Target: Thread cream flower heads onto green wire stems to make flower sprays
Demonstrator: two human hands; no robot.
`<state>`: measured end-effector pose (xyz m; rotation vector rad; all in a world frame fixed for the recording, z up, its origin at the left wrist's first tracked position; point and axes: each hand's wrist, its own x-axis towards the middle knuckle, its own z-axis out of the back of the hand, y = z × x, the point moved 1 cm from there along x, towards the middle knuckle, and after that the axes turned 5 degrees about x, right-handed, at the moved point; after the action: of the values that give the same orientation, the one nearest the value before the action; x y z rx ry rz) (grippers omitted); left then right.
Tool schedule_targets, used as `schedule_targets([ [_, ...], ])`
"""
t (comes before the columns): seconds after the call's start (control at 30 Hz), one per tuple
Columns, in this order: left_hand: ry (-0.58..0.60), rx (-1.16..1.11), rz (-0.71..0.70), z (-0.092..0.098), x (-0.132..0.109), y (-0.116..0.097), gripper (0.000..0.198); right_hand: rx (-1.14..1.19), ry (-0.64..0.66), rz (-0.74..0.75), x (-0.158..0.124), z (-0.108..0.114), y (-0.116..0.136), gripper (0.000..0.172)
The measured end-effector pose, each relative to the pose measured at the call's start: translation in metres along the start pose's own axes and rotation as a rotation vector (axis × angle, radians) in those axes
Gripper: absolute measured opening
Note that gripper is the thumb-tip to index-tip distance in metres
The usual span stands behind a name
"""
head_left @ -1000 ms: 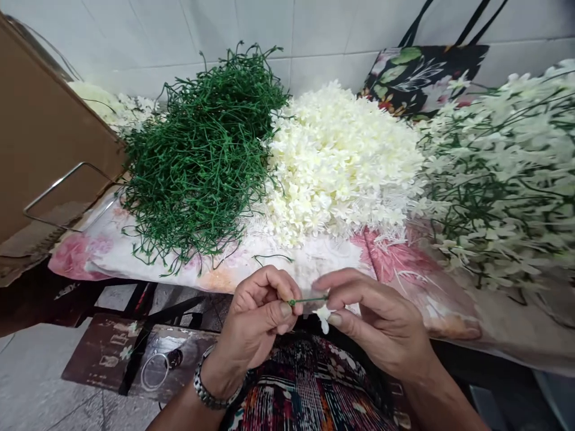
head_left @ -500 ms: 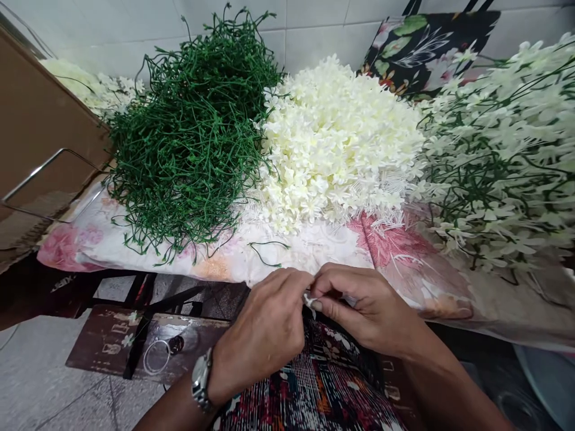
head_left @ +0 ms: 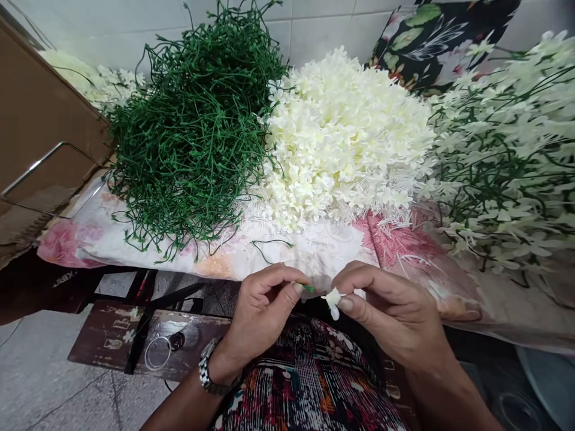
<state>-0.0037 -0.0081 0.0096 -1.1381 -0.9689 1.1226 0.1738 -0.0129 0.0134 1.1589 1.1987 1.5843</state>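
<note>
My left hand (head_left: 265,308), with a watch on its wrist, pinches a green stem (head_left: 307,287) whose tip sticks out to the right between thumb and forefinger. Just right of it, my right hand (head_left: 395,311) pinches a small white flower (head_left: 333,299) between thumb and fingertips. A narrow gap separates stem tip and flower. Beyond my hands, a heap of green stems (head_left: 193,131) lies on the left of the floral cloth (head_left: 314,245), and a heap of white flowers (head_left: 345,131) lies beside it. One loose stem (head_left: 269,242) rests near the cloth's front edge.
Flowers on green stems (head_left: 507,161) are piled at the right. A cardboard box (head_left: 49,114) with a metal wire handle stands at the left. Below the table edge is a brown bench (head_left: 197,329) with a clear ring (head_left: 157,353). A dark floral bag (head_left: 440,42) leans behind.
My hands have moved apart from their touching position. The green tip and the white flower now show between them. The view has shifted slightly.
</note>
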Motion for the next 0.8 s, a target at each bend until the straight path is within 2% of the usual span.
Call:
schedule_targets([
  [0.17, -0.001, -0.245, 0.122, -0.004, -0.003, 0.009, 0.009, -0.005, -0.057, 0.038, -0.001, -0.014, -0.001, 0.004],
  [0.3, -0.01, -0.33, 0.177, -0.005, -0.003, 0.012, 0.011, -0.079, -0.076, 0.058, 0.001, -0.016, 0.001, 0.004],
  [0.47, 0.008, -0.289, 0.166, -0.007, -0.003, 0.014, 0.018, -0.15, -0.073, 0.065, 0.003, -0.014, 0.004, 0.006],
  [0.8, 0.056, -0.065, 0.096, -0.007, 0.002, 0.0, 0.01, -0.32, -0.043, 0.11, 0.002, -0.013, 0.007, 0.008],
])
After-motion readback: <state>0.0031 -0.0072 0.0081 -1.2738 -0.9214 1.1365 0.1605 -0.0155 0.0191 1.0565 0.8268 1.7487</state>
